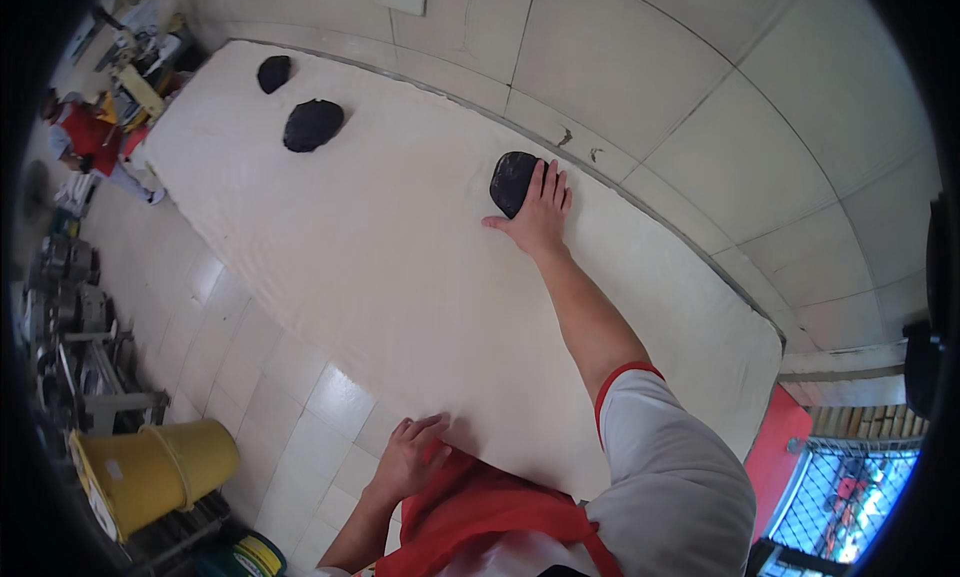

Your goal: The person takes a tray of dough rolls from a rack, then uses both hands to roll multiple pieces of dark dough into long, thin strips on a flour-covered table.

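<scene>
My right hand (541,213) reaches far out over a long cream-coloured table (360,237). Its fingers are stretched flat on the right side of a smooth, rounded black lump (511,184) that looks like dough, and the thumb points left. My left hand (408,457) is at the table's near edge, by my red apron, with its fingers loosely apart and nothing in them. Toward the far left end lie two more black lumps: a larger flattened one (313,125) and a smaller one (273,74).
A tiled wall (630,67) borders the table's far side. To the lower left, a yellow bucket (195,462) lies on its side near metal equipment (85,322). A person in a red apron (92,137) is beyond the table's left end. A window grille (845,497) shows at lower right.
</scene>
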`<action>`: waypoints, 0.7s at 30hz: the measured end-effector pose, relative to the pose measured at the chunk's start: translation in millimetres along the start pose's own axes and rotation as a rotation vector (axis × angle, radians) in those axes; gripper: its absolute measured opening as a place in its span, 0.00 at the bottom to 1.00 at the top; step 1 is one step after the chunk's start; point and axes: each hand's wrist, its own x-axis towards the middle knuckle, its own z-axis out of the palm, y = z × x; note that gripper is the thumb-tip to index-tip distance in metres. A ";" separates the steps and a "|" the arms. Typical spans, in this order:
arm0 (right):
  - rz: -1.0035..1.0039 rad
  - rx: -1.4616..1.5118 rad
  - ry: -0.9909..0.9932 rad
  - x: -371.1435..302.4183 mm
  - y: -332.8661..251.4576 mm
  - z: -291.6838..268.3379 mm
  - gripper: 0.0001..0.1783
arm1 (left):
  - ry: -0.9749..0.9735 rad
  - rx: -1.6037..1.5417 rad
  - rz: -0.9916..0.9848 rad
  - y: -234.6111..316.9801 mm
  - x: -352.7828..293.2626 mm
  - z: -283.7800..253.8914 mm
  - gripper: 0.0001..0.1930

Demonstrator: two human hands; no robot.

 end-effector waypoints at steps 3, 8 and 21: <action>0.070 -0.010 -0.075 33.8 -1.5 2.7 0.85 | -0.013 0.048 0.136 -13.9 36.2 -31.2 0.24; 0.087 -0.013 -0.122 81.6 16.8 -12.1 0.68 | -0.100 -0.118 0.255 -18.5 93.9 -86.3 0.22; 0.147 -0.155 -0.371 -82.2 49.3 -101.5 0.50 | -0.295 -0.154 0.467 3.9 186.0 -91.5 0.22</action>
